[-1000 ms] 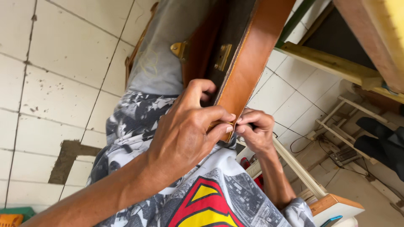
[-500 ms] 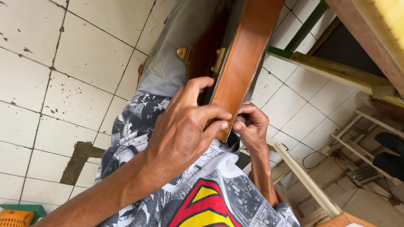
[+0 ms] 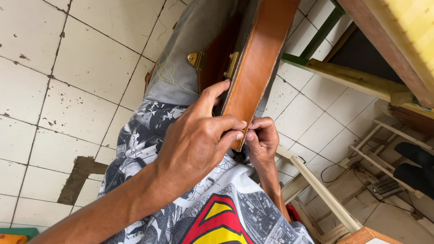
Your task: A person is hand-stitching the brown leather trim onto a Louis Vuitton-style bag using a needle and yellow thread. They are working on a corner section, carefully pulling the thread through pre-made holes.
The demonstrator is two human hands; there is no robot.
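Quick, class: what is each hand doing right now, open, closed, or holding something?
Left hand: closed, gripping the edge of the brown leather bag.
Right hand: closed, fingers pinched at the bag's lower corner; anything pinched there is hidden.

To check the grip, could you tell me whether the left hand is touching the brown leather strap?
Touching: in the head view, the left hand pinches the brown leather strap at its lower end.

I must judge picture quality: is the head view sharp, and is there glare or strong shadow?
Head view: left hand, right hand and brown leather strap are sharp; soft daylight, only mild shadows on the tiled floor; light sheen on the brass clasp; frame strongly tilted.
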